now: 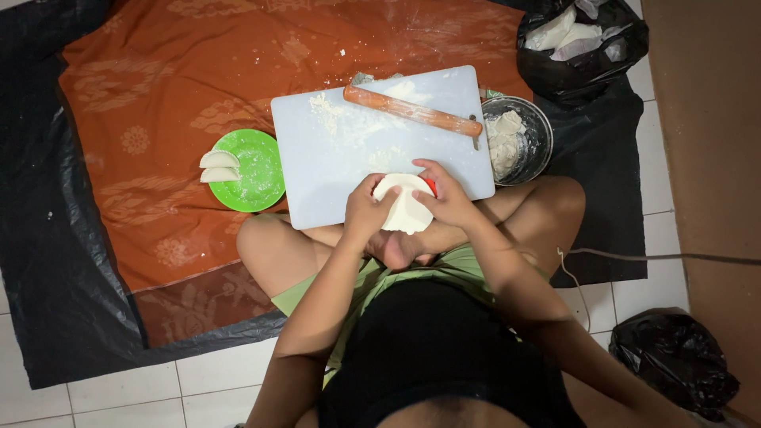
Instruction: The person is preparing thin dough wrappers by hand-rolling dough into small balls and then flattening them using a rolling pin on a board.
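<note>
I hold a round white dough sheet (404,208) between both hands, just over the near edge of the white cutting board (349,158). My left hand (366,208) pinches its left rim, fingers curled over the top; my right hand (445,198) grips the right rim, and something red (430,186) shows under those fingers, though I cannot tell what it is. A wooden rolling pin (412,111) lies slantwise along the board's far edge, among scattered flour. Off the board's right edge sits a metal bowl (541,127) with lumps of dough. At its left edge a green plate (258,174) carries two folded dumplings (219,166) on its left rim. All rests on an orange patterned cloth (158,119).
</note>
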